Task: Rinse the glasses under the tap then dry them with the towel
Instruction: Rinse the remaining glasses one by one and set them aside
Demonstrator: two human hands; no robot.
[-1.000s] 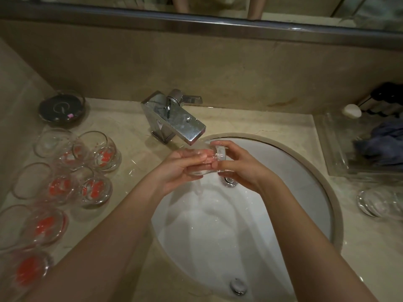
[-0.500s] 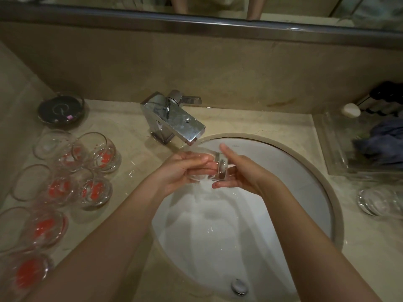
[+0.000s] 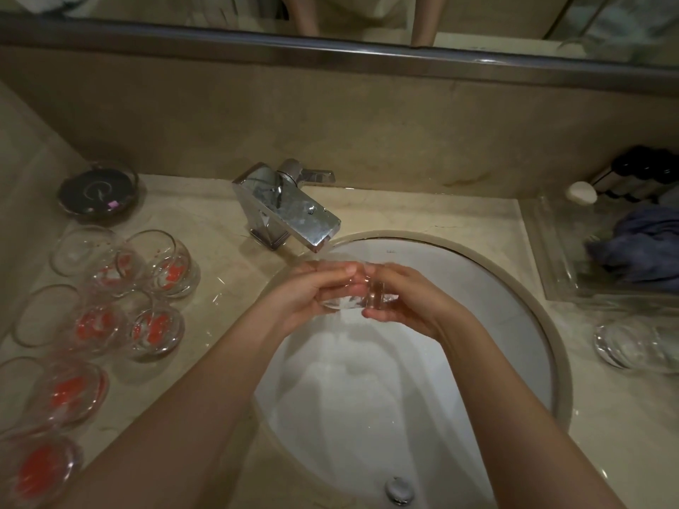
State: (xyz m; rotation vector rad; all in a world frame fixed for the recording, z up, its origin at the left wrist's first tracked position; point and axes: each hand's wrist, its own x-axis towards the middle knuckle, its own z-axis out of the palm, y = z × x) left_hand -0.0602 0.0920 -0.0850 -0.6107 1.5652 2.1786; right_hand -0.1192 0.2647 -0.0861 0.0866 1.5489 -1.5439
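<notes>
A clear glass (image 3: pixel 358 296) lies on its side between both hands, just below the chrome tap (image 3: pixel 290 207) and over the white sink (image 3: pixel 521 317). My left hand (image 3: pixel 312 292) grips its open end with curled fingers. My right hand (image 3: pixel 408 299) grips its thick base. Water runs over the glass into the basin. Several more glasses with red marks (image 3: pixel 158 266) lie on the counter to the left. One clear glass (image 3: pixel 632 345) lies on the counter to the right. A blue-grey towel (image 3: pixel 639 247) sits bunched in a clear tray at the right.
A dark round dish (image 3: pixel 97 191) stands at the back left corner. The clear tray (image 3: pixel 551 259) also holds dark bottles (image 3: pixel 639 174) and a white soap (image 3: pixel 580 192). A mirror edge runs along the top. The sink drain (image 3: pixel 398 490) is near the front.
Both hands have turned the glass under the stream. My right hand's fingers, spread half a second ago, now curl round the base again.
</notes>
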